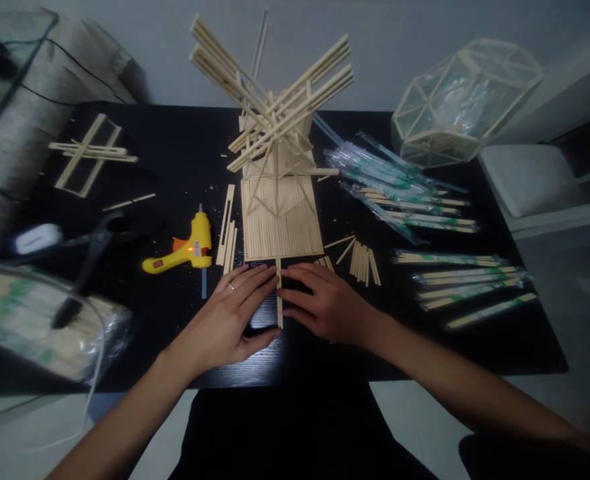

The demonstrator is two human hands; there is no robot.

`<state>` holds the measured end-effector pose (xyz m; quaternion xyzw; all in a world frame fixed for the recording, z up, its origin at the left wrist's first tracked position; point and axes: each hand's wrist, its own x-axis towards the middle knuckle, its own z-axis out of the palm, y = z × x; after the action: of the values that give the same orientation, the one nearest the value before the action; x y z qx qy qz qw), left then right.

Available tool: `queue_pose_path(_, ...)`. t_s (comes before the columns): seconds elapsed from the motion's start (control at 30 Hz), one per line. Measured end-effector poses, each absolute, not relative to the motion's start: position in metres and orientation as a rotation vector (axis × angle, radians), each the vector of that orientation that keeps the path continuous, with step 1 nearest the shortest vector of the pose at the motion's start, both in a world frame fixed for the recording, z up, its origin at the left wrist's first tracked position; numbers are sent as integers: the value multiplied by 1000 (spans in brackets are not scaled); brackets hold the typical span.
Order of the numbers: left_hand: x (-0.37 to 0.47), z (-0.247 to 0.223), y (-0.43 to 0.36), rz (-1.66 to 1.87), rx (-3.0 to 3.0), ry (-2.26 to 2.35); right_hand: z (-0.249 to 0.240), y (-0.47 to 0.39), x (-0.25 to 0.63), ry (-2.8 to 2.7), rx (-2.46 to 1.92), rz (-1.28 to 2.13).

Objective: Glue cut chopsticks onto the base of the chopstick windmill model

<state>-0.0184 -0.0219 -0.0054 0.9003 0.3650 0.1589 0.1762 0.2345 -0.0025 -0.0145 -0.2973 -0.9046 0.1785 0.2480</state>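
A narrow pair of wooden chopsticks (280, 303) lies on the black table in front of a chopstick windmill model. My left hand (242, 313), with a ring on one finger, grips it from the left, fingertips near its far end and thumb at the near end. From the right, the curled fingers of my right hand (329, 303) press against its side. Just beyond my fingertips is the front edge of the model's slatted base (282, 233). Crossed blades of bundled sticks (295, 110) rise over its back part.
A yellow hot glue gun (185, 247) lies left, its light lit. Cut sticks (362, 261) lie right of the base. Wrapped chopsticks (475, 277) spread farther right, below a faceted frame (467, 103). At left are pliers (95, 253), a crossed-stick piece (92, 155) and a chopstick pack (39, 320).
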Motion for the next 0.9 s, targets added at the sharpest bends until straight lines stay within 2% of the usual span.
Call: queue_pose_path(0.9,-20,-6,-22,457,2556,1028,-15,-2,236,-2486,-777,448)
